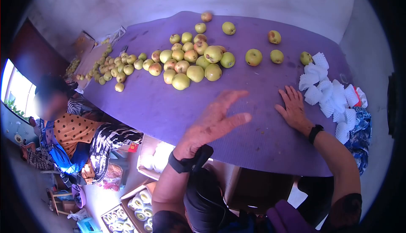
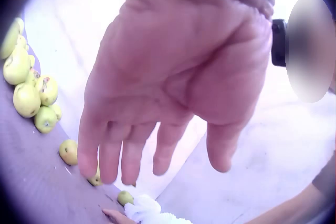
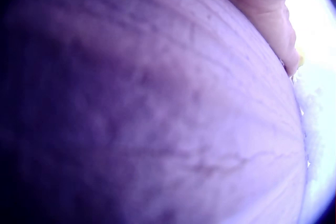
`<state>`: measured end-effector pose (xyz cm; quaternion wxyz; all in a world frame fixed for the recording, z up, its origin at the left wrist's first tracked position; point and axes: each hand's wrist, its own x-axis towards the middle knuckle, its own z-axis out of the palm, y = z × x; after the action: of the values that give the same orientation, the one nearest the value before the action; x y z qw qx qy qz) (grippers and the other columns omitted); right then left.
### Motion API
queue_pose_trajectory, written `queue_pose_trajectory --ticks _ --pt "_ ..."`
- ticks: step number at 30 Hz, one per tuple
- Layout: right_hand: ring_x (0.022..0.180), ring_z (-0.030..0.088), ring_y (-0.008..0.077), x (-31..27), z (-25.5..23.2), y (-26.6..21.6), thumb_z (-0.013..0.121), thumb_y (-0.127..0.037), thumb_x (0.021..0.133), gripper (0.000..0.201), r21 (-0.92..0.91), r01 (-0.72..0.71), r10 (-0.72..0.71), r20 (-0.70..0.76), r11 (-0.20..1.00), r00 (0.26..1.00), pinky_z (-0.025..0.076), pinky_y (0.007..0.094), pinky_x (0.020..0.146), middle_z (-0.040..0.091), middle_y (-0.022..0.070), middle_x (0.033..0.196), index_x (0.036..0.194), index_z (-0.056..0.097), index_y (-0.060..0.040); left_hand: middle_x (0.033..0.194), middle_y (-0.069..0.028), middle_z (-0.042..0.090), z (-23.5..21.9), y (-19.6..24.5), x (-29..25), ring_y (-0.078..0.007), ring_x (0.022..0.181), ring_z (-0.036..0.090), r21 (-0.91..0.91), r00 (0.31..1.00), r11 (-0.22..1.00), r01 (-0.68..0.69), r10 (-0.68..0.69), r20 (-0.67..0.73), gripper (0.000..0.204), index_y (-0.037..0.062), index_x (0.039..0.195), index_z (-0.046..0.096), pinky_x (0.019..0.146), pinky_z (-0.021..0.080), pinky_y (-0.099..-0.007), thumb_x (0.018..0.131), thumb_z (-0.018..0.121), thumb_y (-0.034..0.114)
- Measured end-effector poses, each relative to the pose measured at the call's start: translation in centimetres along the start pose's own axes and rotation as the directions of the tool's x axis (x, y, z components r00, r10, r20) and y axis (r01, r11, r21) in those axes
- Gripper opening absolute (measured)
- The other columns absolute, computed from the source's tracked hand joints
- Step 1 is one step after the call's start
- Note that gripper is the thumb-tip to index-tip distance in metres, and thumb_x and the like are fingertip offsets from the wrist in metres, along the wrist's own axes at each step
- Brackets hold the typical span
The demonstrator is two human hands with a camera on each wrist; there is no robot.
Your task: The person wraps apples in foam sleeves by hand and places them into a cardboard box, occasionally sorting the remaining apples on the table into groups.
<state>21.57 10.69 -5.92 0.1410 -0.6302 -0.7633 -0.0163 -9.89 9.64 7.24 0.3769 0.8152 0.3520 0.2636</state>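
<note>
My left hand (image 1: 214,121) is raised over the near part of the purple table, fingers extended and thumb apart. In the left wrist view the palm of that left hand (image 2: 168,71) faces the camera and holds nothing. Flat on the purple covering (image 1: 262,144), my right hand (image 1: 293,109) rests with fingers spread, just left of a heap of white foam nets (image 1: 332,95). Only part of the right hand (image 3: 273,14) shows in the right wrist view. Beyond both hands lies a pile of yellow-green apples (image 1: 196,73), some with reddish or brown patches.
Single apples (image 1: 253,57) lie apart at the far right, one beside the foam nets. Dark blue patterned cloth (image 1: 359,135) sits at the right edge. Below the table are an open cardboard box (image 1: 258,190) and boxes of wrapped fruit (image 1: 139,205). A person (image 1: 80,131) sits at left.
</note>
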Motion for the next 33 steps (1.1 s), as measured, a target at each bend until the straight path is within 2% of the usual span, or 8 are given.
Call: queue_pose_trajectory --ticks 2,5,10,14,21,23,29,33 --pt "0.135 0.028 0.0363 0.0 0.1 0.2 0.052 -0.047 0.089 0.063 0.008 0.003 -0.003 -0.006 1.000 1.000 0.016 0.0489 0.112 0.037 0.0222 0.142 0.135 0.043 -0.0052 0.132 -0.0227 0.048 -2.4 -0.9 0.4 -0.0351 0.126 0.044 -0.024 0.956 0.994 0.107 -0.110 -0.271 0.062 0.0034 0.134 0.043 0.103 0.035 -0.0403 0.089 0.059 0.043" --pt "0.136 0.028 0.0363 0.0 0.1 0.2 0.051 -0.047 0.089 0.063 -0.002 0.009 -0.009 -0.005 1.000 1.000 0.016 0.0493 0.112 0.037 0.0224 0.142 0.135 0.042 -0.0052 0.135 -0.0229 0.044 -6.2 -8.3 1.1 -0.0338 0.126 0.043 -0.013 0.761 0.964 0.266 -0.219 -0.611 0.063 0.0038 0.137 0.041 0.104 0.034 -0.0395 0.092 0.055 0.045" --pt "0.135 0.028 0.0370 0.1 -0.1 0.0 0.051 -0.047 0.089 0.063 -0.008 0.007 -0.007 0.008 1.000 1.000 0.016 0.0495 0.112 0.037 0.0229 0.141 0.136 0.041 -0.0047 0.138 -0.0232 0.043 -11.7 -17.9 1.4 -0.0335 0.128 0.041 -0.089 0.610 0.930 0.356 -0.303 -0.732 0.070 0.0013 0.140 0.037 0.106 0.031 -0.0391 0.095 0.040 0.054" --pt "0.135 0.028 0.0373 0.1 -0.1 0.0 0.051 -0.047 0.089 0.064 -0.030 0.002 -0.002 0.019 1.000 1.000 0.017 0.0498 0.112 0.037 0.0231 0.141 0.136 0.041 -0.0045 0.147 -0.0172 0.032 -12.9 -17.1 2.6 -0.0289 0.138 0.025 -0.236 0.715 0.921 0.309 -0.389 -0.581 0.082 0.0030 0.147 0.026 0.112 0.019 -0.0382 0.091 0.042 0.061" --pt "0.135 0.029 0.0374 0.0 0.0 0.1 0.052 -0.047 0.089 0.064 -0.047 0.009 -0.008 0.023 0.999 1.000 0.018 0.0497 0.112 0.037 0.0235 0.141 0.135 0.042 -0.0044 0.142 -0.0155 0.039 -15.2 -22.3 4.9 -0.0274 0.132 0.034 -0.217 0.744 0.904 0.367 -0.426 -0.515 0.075 0.0028 0.143 0.034 0.109 0.026 -0.0371 0.092 0.042 0.057" --pt "0.135 0.029 0.0373 0.2 -0.2 0.1 0.052 -0.048 0.089 0.064 -0.042 0.009 -0.008 0.013 0.999 1.000 0.018 0.0497 0.112 0.037 0.0235 0.141 0.135 0.042 -0.0044 0.138 -0.0248 0.043 -15.4 -24.3 5.6 -0.0350 0.131 0.038 -0.140 0.778 0.935 0.324 -0.348 -0.522 0.080 -0.0058 0.139 0.034 0.108 0.030 -0.0386 0.092 0.040 0.058" --pt "0.134 0.029 0.0378 0.1 0.1 0.2 0.052 -0.047 0.088 0.065 -0.052 0.030 -0.029 0.015 0.998 0.999 0.018 0.0499 0.111 0.037 0.0236 0.141 0.135 0.041 -0.0040 0.125 -0.0314 0.052 -15.2 -26.9 6.9 -0.0408 0.119 0.049 0.136 0.770 0.915 0.380 -0.232 -0.594 0.070 -0.0068 0.130 0.046 0.101 0.037 -0.0439 0.091 0.047 0.051" --pt "0.134 0.029 0.0379 0.3 -0.1 0.1 0.053 -0.047 0.087 0.065 -0.048 0.024 -0.023 0.013 0.999 1.000 0.018 0.0499 0.111 0.037 0.0238 0.140 0.135 0.041 -0.0039 0.128 -0.0349 0.044 -15.8 -27.7 7.4 -0.0439 0.115 0.050 0.218 0.715 0.775 0.593 -0.382 -0.586 0.076 0.0042 0.134 0.046 0.100 0.039 -0.0444 0.080 0.059 0.056"
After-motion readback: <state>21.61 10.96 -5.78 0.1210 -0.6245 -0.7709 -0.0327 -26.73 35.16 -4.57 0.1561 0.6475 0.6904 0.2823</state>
